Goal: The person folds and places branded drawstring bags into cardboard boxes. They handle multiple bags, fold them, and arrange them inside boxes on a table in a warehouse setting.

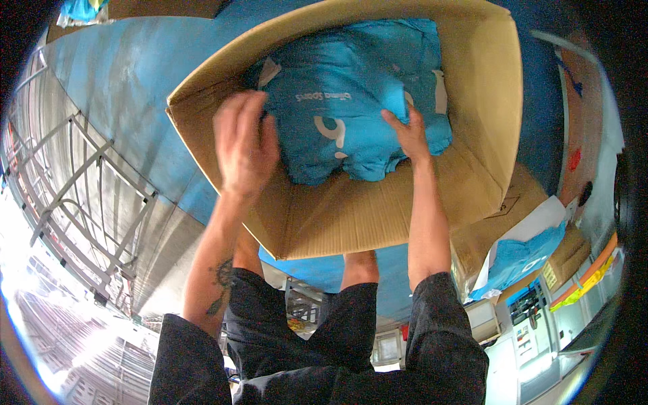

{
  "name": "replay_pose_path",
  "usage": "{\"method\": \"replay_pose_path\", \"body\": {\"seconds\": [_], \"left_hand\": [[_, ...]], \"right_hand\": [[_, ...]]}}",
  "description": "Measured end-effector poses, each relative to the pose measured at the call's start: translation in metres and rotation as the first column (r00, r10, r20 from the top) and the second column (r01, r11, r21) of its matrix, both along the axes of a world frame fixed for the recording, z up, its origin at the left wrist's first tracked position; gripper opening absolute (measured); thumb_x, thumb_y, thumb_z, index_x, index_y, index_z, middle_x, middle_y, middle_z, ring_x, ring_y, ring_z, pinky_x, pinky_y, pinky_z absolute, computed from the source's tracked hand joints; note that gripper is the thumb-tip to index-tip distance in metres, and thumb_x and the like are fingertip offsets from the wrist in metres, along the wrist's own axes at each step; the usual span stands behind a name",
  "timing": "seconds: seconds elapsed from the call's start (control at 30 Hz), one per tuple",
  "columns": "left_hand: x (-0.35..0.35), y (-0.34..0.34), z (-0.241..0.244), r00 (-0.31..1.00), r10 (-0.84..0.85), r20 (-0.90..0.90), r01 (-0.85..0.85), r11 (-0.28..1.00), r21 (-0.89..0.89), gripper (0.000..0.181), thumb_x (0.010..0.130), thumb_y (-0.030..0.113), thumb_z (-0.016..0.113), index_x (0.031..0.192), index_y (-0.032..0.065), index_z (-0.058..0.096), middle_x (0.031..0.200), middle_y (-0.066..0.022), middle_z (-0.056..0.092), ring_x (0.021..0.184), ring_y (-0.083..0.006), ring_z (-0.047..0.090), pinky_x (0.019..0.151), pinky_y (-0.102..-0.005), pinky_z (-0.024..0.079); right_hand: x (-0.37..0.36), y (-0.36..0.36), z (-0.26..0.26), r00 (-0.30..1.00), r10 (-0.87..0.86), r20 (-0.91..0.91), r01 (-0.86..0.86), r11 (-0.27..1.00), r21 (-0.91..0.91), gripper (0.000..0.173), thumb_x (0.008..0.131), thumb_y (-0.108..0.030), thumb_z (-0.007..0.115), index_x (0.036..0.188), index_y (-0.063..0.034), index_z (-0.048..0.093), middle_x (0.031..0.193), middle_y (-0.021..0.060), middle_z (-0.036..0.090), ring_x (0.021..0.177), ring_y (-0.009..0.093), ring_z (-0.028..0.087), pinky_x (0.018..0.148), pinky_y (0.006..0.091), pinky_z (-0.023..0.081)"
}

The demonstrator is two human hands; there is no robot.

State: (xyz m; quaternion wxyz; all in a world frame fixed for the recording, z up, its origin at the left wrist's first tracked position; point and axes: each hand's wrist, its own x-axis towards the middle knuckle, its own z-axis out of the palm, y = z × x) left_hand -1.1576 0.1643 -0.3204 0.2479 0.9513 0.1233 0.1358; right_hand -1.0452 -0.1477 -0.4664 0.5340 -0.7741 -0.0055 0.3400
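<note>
Inside a large cardboard box [349, 220] lie blue garments [324, 66] with white lettering and printed marks. My right hand [412, 134] pinches a fold of the top blue garment, lifting a small flap between thumb and fingers. Over the left part of the box, my left hand [245, 144] is blurred, its fingers curved and apart from the thumb, and I see nothing in it. It is close to the left edge of the garments. White tags or patches show near both sides of the pile.
Blue floor [126, 66] surrounds the box. Metal frame racks [96, 172] stand at left. To the right is another cardboard box [498, 217], with a blue printed garment [526, 258] on white wrapping beside it. A blue bagged item [83, 11] lies at the upper left.
</note>
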Motion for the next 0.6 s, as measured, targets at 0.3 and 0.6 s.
{"method": "replay_pose_path", "body": {"seconds": [0.3,0.6], "left_hand": [[-0.034,0.020,-0.248,0.704,0.591,-0.395,-0.673,0.732,-0.105,0.030,0.090,0.025,0.061,0.108,0.0027,0.070,0.101,-0.0231,0.070,0.098,-0.0412,0.066,0.088,-0.0470,0.050],[0.005,0.043,-0.249,0.711,0.452,-0.538,-0.694,0.332,-0.638,0.041,0.097,0.033,0.055,0.124,0.0027,0.061,0.114,-0.0168,0.068,0.102,-0.0344,0.064,0.090,-0.0432,0.049]], "right_hand": [[-0.001,-0.021,-0.049,0.865,-0.370,-0.340,0.383,0.923,-0.030,0.050,0.082,-0.021,0.080,0.124,-0.0033,0.061,0.119,0.0101,0.066,0.103,0.024,0.063,0.090,0.0395,0.051],[0.019,-0.044,-0.069,0.978,-0.154,-0.138,0.145,0.987,-0.073,0.051,0.083,-0.027,0.079,0.123,-0.0010,0.062,0.118,0.0126,0.067,0.105,0.027,0.064,0.092,0.0391,0.049]]}}
